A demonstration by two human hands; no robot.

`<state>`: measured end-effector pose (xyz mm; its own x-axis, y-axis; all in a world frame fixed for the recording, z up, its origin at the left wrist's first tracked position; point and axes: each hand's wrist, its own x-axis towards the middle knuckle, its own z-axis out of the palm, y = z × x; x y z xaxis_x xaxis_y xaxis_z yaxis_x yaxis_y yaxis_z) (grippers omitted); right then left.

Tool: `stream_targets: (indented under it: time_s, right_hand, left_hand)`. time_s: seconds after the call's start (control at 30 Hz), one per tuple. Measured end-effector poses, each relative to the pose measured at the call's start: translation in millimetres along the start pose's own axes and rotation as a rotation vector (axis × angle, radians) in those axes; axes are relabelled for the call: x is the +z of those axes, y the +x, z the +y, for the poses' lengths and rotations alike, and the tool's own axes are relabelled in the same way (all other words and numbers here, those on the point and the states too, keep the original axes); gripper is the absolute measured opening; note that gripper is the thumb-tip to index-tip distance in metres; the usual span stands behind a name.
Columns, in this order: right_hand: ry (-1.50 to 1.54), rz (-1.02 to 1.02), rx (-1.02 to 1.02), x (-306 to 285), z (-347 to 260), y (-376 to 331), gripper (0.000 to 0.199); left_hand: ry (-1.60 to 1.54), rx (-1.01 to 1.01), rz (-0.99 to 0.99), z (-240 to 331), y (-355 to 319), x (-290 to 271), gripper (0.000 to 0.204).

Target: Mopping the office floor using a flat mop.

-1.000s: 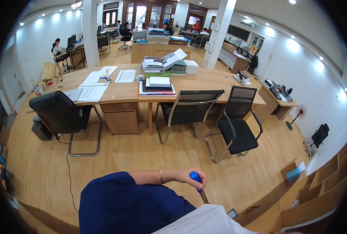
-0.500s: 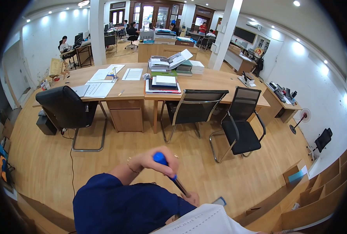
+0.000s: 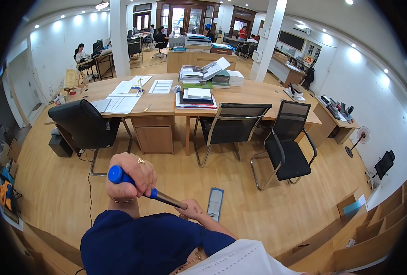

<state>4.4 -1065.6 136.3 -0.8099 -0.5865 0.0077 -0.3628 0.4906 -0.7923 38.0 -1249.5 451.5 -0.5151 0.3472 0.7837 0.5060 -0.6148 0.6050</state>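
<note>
A flat mop with a blue-gripped metal pole (image 3: 167, 200) slants across in front of me. My left hand (image 3: 132, 176), wearing a gold ring and bracelet, is wrapped round the blue grip just below its rounded end. Lower on the bare metal, my right hand (image 3: 192, 210) is closed round the pole. The mop's grey-blue rectangular head (image 3: 215, 201) lies on the wooden floor beyond my right hand. My dark blue sleeves hide part of the floor below.
A long wooden desk (image 3: 155, 107) with papers and stacked books spans ahead. Before it stand a black padded chair (image 3: 82, 123) and two mesh-backed chairs (image 3: 288, 156). A cable (image 3: 90, 192) runs over the floor at left. Wooden shelving (image 3: 377, 229) lines the lower right; several people sit farther back.
My left hand has swung left with the mop's grip, and my right hand has moved left and up. The mop head has shifted forward and left, showing more of itself.
</note>
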Motion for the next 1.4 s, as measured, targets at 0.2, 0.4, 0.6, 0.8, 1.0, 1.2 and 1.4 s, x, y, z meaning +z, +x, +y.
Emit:
stream_targets:
  time_s: [0.2,0.4,0.6,0.8,1.0,1.2,1.4]
  right_hand:
    - [0.043,0.062,0.039,-14.6,-8.8,-28.4,0.027]
    - [-0.135,0.159,0.195,-29.4,16.5,-71.4,0.026]
    - [-0.172,0.293,0.332,-23.3,82.7,-100.0,0.019]
    - [-0.092,0.267,0.378,1.6,91.4,-69.6,0.018]
    - [-0.149,0.044,0.310,54.1,46.0,14.0,0.021]
    - [-0.010,-0.118,0.114,112.3,-31.8,130.7,0.022]
    - [-0.248,-0.061,-0.302,165.6,-36.7,228.7,0.014]
  left_hand:
    - [-0.061,0.035,-0.337,-11.3,8.8,-6.2,0.024]
    - [-0.279,-0.002,-0.383,-58.0,5.9,6.2,0.029]
    - [-0.501,-0.222,-0.595,-94.3,-16.7,-6.5,0.028]
    - [-0.250,-0.446,-0.599,-67.1,-60.3,-71.5,0.022]
    - [-0.176,-0.439,-0.533,10.9,-93.4,-137.6,0.021]
    - [-0.084,-0.297,-0.465,107.5,-107.3,-197.0,0.019]
    - [0.045,-0.213,-0.485,149.6,-124.9,-229.6,0.019]
